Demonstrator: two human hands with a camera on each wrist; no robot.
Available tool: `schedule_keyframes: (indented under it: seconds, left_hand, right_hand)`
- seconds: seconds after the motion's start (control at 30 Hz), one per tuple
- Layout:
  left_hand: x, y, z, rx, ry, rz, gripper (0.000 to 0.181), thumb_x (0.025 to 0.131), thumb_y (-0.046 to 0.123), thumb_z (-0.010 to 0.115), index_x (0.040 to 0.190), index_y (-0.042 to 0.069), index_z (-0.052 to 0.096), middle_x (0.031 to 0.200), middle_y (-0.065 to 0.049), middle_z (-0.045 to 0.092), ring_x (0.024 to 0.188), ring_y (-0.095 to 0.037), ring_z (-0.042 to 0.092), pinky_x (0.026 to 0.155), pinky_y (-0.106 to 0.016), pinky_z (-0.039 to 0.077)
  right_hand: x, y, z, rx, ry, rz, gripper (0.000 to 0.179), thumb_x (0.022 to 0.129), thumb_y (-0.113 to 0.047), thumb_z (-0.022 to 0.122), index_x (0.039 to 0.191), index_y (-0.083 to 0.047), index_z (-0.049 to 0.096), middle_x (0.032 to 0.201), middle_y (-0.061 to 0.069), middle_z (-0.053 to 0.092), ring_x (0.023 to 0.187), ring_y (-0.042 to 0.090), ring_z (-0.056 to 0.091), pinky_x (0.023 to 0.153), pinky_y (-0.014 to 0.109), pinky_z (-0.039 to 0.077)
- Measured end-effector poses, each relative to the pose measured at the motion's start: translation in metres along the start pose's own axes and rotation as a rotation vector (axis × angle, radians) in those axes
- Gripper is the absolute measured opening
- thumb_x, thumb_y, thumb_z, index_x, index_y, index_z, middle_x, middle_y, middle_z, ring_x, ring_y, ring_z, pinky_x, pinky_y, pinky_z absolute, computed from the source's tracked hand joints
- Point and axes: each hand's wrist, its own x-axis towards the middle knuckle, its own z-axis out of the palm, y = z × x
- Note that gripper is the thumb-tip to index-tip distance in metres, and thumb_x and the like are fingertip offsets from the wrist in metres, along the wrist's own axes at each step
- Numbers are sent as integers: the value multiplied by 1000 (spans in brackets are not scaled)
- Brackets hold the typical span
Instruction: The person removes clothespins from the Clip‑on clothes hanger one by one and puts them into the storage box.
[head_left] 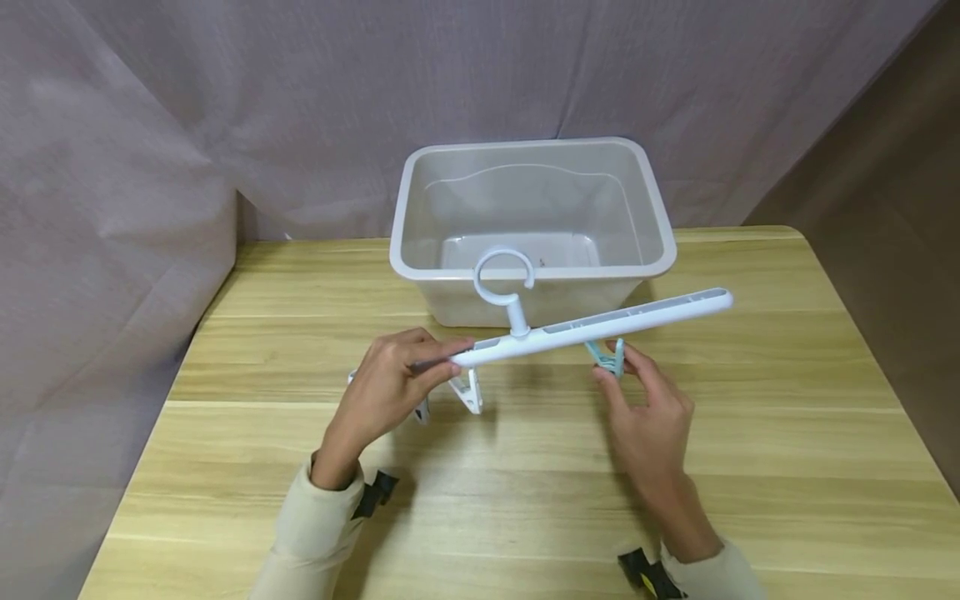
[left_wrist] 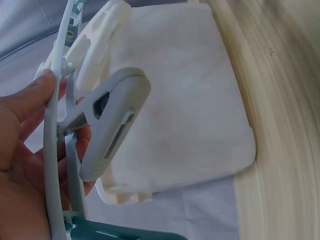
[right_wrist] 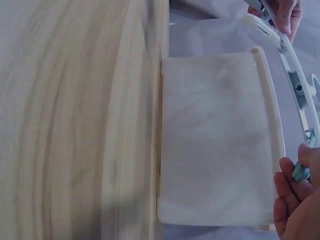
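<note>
A white clip hanger (head_left: 637, 317) is held above the table, its round hook (head_left: 480, 287) upward and its right end tilted higher. My left hand (head_left: 386, 379) grips the bar near its left end, thumb on one side and fingers on the other. Beneath that end are a white clip (head_left: 472, 396), a grey clip (left_wrist: 117, 117) and a dark green clip (left_wrist: 125, 233). My right hand (head_left: 652, 408) pinches a teal clip (head_left: 618, 358) between thumb and fingers, just under the bar's right half. Whether the teal clip is joined to the bar is unclear.
Behind the hanger, a light grey plastic bin (head_left: 450, 273) stands at the back of the wooden table (head_left: 525, 517). The hook overlaps its front rim in the head view. A grey curtain (head_left: 315, 108) hangs behind the table and along its left side.
</note>
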Motion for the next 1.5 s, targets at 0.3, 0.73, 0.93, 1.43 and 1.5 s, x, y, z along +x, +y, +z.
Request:
schedule_keyframes:
  seconds: [0.3, 0.73, 0.93, 1.43, 1.5]
  left_hand:
    - [-1, 3, 1, -26, -36, 4, 34, 86, 9, 79, 120, 13, 75, 83, 4, 66, 56, -6, 44, 48, -25, 40]
    - [-13, 5, 3, -14, -99, 16, 32, 87, 13, 78, 119, 13, 76, 94, 2, 72, 65, -7, 49, 55, -24, 44]
    - [-7, 7, 2, -30, -90, 20, 32, 87, 13, 78, 119, 12, 76, 98, 1, 74, 68, -7, 52, 56, -25, 44]
    - [6, 11, 2, -40, -60, 67, 31, 88, 12, 77, 120, 11, 75, 101, 1, 75, 75, -9, 57, 57, -25, 45]
    - [7, 12, 2, -44, -58, 69, 31, 88, 12, 77, 119, 11, 75, 101, 1, 75, 76, -9, 58, 58, -25, 45]
  right_hand:
    - [1, 8, 3, -121, 205, -177, 46, 91, -35, 73, 96, 11, 74, 87, 22, 72, 70, 39, 65, 73, 27, 42]
    - [-11, -2, 16, -132, 489, -362, 35, 92, -30, 74, 83, 5, 77, 71, 12, 71, 56, 33, 57, 59, 38, 37]
    - [2, -3, 17, -171, 570, -398, 35, 91, -31, 74, 79, 2, 77, 66, 10, 70, 54, 32, 55, 57, 40, 36]
    - [25, 2, 14, -183, 653, -450, 29, 89, -25, 77, 75, 0, 76, 71, 10, 72, 55, 35, 56, 61, 37, 38]
    - [29, 0, 14, -183, 654, -457, 29, 89, -24, 77, 74, 1, 75, 71, 11, 72, 55, 36, 56, 61, 37, 38]
